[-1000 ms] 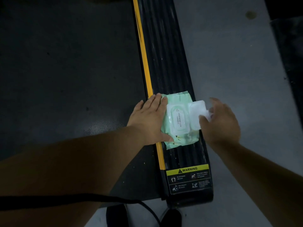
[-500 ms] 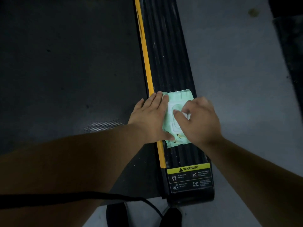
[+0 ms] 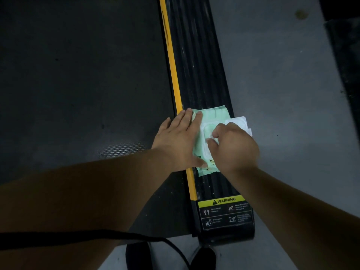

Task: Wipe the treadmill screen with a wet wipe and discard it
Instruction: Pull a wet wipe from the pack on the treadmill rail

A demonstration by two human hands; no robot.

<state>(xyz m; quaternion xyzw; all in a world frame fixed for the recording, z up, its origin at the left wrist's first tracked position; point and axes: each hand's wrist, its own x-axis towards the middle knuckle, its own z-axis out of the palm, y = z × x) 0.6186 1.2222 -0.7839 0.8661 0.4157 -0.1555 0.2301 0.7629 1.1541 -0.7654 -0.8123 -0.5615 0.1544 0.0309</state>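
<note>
While left hand [image 3: 178, 141] lies flat on wipe pack [image 3: 211, 117], right hand [image 3: 233, 147] grip pinches wipe [image 3: 211, 136].

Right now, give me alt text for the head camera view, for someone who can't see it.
A person's left hand presses flat on a green wet wipe pack lying on a treadmill's black side rail, while the right hand pinches at its opening, white flip lid open. A yellow warning label sits nearer the camera.

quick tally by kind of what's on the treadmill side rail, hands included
hands: 2 (left hand, right hand)
wipe pack: 1, its lid flipped open
warning sticker: 1
total: 4
</note>
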